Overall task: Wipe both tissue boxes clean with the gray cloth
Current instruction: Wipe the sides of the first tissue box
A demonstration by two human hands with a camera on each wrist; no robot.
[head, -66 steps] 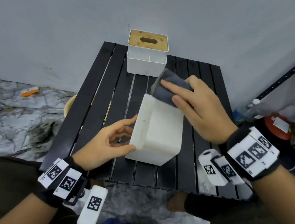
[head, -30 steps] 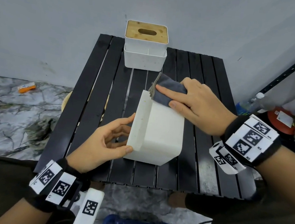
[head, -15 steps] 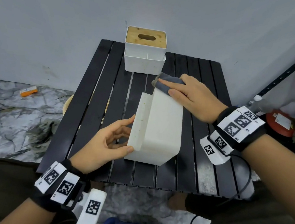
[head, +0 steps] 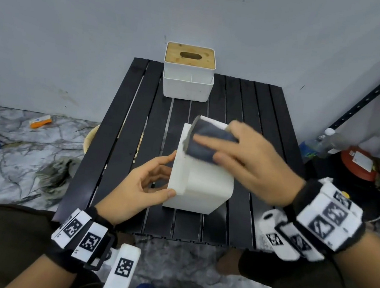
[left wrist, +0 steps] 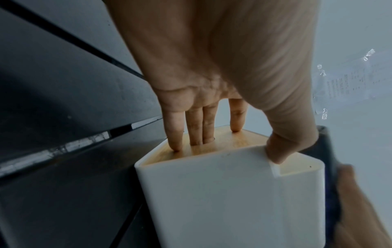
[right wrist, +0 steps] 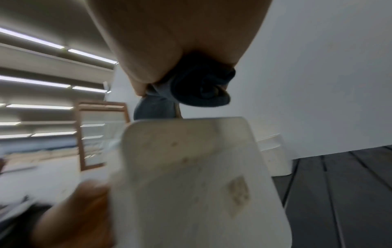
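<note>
A white box [head: 200, 183] lies tipped on its side near the middle of the black slatted table [head: 123, 141], its wooden face turned to the left. The left hand [head: 140, 189] braces it: in the left wrist view four straight fingers [left wrist: 176, 134] press on that wooden face while the thumb rests on the near white rim, so the hand is spread and pressing, not wrapped round the box. The right hand [head: 255, 165] lies on the upper face of the box with the gray cloth [head: 205, 143] under its extended fingers, flat against the far part of that face; the right wrist view shows a bunch of the cloth [right wrist: 201, 89] tucked under the palm, held there. The hand and cloth are blurred. The second box [head: 188, 75], white with a slotted wooden lid, stands upright at the far edge of the table, well apart from both hands.
</note>
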